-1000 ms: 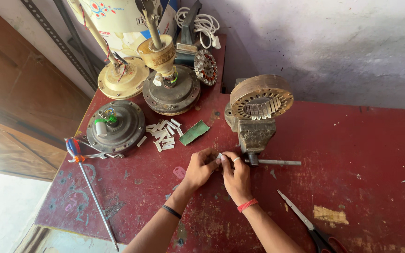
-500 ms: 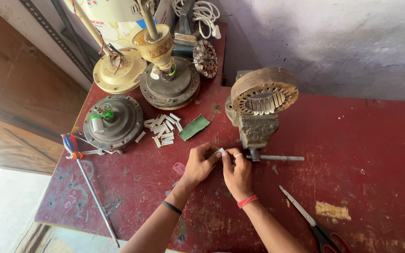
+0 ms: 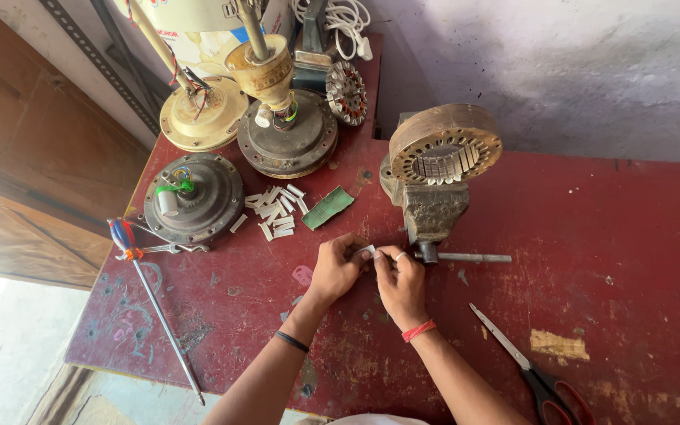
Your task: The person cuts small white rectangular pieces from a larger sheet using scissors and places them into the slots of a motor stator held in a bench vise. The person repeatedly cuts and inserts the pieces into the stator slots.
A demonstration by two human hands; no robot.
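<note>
A: What were the hands doing?
B: Left hand and right hand pinched one small white slip between their fingertips, apparently folding it.
A: And next?
B: Probably seating it in the slotted ring clamped in the vise just beyond them; more slips lay loose beyond the left hand.
</note>
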